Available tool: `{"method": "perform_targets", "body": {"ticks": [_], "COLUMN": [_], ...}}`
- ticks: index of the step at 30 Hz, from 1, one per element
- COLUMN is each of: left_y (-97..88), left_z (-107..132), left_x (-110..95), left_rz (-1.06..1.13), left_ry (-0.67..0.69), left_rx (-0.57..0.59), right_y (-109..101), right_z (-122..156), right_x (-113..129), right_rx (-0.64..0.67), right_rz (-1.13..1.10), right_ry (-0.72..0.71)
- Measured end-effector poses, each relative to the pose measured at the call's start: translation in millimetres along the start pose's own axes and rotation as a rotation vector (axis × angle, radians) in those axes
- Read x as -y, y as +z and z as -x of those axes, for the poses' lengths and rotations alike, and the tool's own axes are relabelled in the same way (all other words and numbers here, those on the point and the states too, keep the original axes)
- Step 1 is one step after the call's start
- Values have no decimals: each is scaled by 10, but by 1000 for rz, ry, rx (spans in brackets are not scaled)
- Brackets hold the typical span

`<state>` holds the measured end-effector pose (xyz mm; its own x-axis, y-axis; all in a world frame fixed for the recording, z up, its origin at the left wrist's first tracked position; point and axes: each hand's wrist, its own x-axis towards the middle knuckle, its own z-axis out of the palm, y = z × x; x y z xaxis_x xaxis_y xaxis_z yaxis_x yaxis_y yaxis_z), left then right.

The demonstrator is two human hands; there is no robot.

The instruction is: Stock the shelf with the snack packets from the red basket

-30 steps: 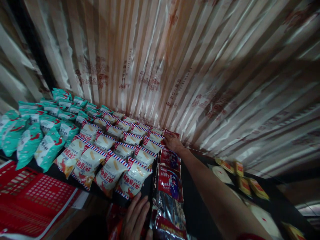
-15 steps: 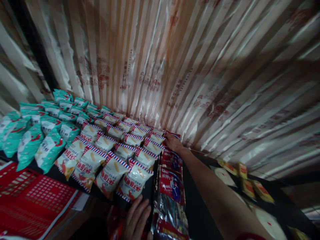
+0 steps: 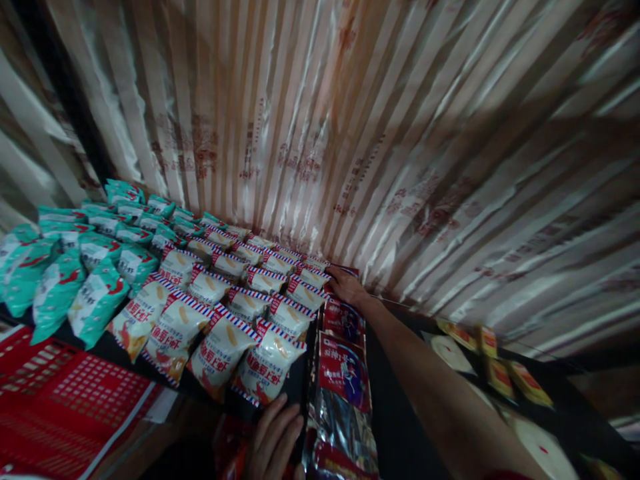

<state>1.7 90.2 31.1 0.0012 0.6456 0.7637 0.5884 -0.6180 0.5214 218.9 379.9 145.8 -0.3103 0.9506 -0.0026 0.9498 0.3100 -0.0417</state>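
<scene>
My right hand (image 3: 347, 288) reaches to the back of a row of dark red snack packets. Its fingers are curled down over a red snack packet (image 3: 351, 271) at the rear, mostly hidden behind the hand. Nearer to me, more red packets (image 3: 345, 377) lie overlapping in the same row. My left hand (image 3: 276, 437) is at the front edge of the black shelf (image 3: 295, 387), fingers stretched out, just below a white shrimp snack bag (image 3: 267, 363). Something red (image 3: 233, 437) shows beside the left hand, too dark to make out.
Several white bags with striped tops (image 3: 220, 350) stand in rows left of the red packets. Turquoise bags (image 3: 100, 300) fill the far left. A red basket (image 3: 75, 393) is at lower left. Small yellow packets (image 3: 527, 383) lie at right. A pleated plastic sheet (image 3: 300, 133) hangs behind.
The rear red packet shows slightly lower behind my right hand, which has dipped a little. My left hand stays at the shelf edge.
</scene>
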Motion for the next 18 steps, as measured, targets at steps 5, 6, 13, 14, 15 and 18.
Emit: {"method": "perform_targets", "body": {"ticks": [5,6,13,14,15,18], "left_y": [-40,-64,-253,-270,-284,-322], "left_z": [-30,-52,-231,-248,-262,-288], "left_x": [0,0,-112,-130,-143,-154], "left_rz": [-1,-4,34,50,64,87], "left_ry": [14,34,-16,-12,-12,-37], "left_rx": [17,23,50,41,48,40], "right_y": [-70,-91,-213,-213,-206,-123], "right_z": [60,97,911,1128,1366,2168], "right_x": [48,65,243,293,356,641], "right_rx": [-112,-156,-657,-729,-779,-877], "right_rz": [-91,-126,-580,-635,-685,-789], "right_ry": [-8,9,255,300,335,465]}}
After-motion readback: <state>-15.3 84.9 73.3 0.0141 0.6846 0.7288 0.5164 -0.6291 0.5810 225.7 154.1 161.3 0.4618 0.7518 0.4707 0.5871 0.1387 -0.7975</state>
